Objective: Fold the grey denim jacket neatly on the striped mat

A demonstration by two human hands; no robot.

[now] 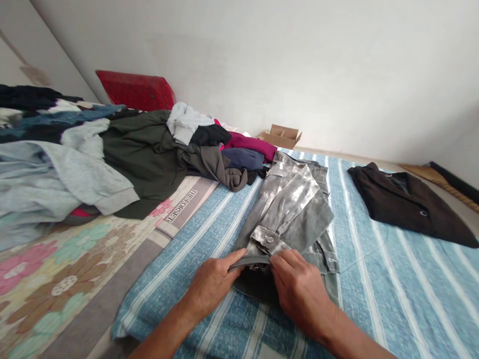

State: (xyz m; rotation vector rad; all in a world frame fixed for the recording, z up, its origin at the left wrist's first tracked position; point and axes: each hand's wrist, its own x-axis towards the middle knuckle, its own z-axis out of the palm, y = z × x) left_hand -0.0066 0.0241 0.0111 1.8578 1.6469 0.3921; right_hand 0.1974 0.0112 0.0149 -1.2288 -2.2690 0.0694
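A grey, patchily faded denim-style jacket (288, 199) lies on the blue striped cloth in front of me, its sleeves folded in over the body. A buttoned cuff (270, 240) rests near its bottom edge. My left hand (215, 279) pinches the left part of the bottom band. To the right, my right hand (301, 284) has its fingers closed on the same band, close to the cuff. Between the hands the band is lifted a little, and the dark inside of the jacket shows below it.
A dark brown folded garment (407, 202) lies at the right on the blue striped cloth (179, 259). Loose clothes (145, 154) are heaped at the left on a floral sheet (67, 284). Along the wall stand a red case (136, 91) and an open cardboard box (282, 135).
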